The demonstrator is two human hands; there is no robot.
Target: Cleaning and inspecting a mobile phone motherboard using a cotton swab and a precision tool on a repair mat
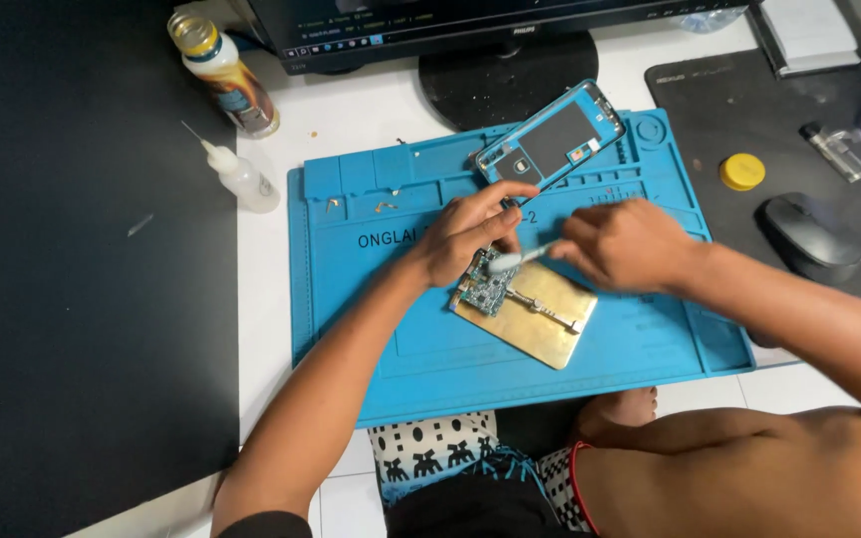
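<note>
Left hand pins the circuit board onto the brass holder plate on the blue mat. Right hand pinches a white-tipped tool (tip touching the board).

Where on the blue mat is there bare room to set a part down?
Bare: the blue mat at its near edge, below the brass plate, and its left side. Crowded: the middle, with both hands, circuit board and phone frame.
</note>
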